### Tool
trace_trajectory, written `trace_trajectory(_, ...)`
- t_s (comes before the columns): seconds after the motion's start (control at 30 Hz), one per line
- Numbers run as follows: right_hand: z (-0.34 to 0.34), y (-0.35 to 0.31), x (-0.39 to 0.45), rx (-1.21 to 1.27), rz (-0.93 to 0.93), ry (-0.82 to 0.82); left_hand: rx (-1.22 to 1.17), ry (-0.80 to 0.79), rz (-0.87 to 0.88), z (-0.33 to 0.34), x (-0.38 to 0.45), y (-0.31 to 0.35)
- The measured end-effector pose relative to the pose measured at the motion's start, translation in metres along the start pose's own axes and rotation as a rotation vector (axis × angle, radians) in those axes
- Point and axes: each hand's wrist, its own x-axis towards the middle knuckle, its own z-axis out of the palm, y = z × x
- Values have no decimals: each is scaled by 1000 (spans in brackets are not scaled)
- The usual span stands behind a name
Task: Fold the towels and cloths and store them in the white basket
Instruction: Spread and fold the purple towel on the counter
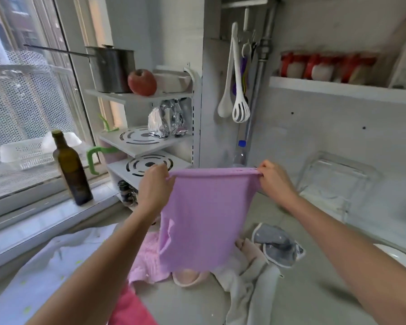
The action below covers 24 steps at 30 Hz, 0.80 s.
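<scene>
Left hand (pixel 155 186): the top left corner of the lilac cloth (pixel 204 219) is pinched between curled fingers, raised above the table (pixel 314 289).
Right hand (pixel 273 181): the top right corner of the same cloth is gripped, fingers curled over the hem.
Hands together: held well apart, the cloth's top edge is stretched taut between them.
Lilac cloth: hung upright in the air, its lower edge is seen just over the pile below; the left side is folded inward.
Pile on the table: a pale pink towel (pixel 145 259) is partly hidden behind the lilac cloth, a white towel (pixel 249 285) is sprawled to the right of it, and a grey cloth (pixel 279 245) is crumpled further right.
Near left: a white sheet-like cloth (pixel 45 273) is spread out, and a bright pink cloth (pixel 129 308) is seen at the near edge.
White basket (pixel 26 153): seen far left by the window, well apart from the hands.
Sill: a dark glass bottle (pixel 71 168) is stood upright.
Far shelf rack (pixel 150 137): a steel pot (pixel 113 69) and an apple (pixel 141 82) are set on the top tier.
</scene>
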Motion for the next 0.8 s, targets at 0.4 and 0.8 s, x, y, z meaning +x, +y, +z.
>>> trace_trajectory(0.4,-1,-68,-23,474,-157,-330,-711,-667,-17,14,-33,21)
trace_trajectory(0.8,43,-83,-62,752,-53,-444,-566,-671,-260,42,-60,-16)
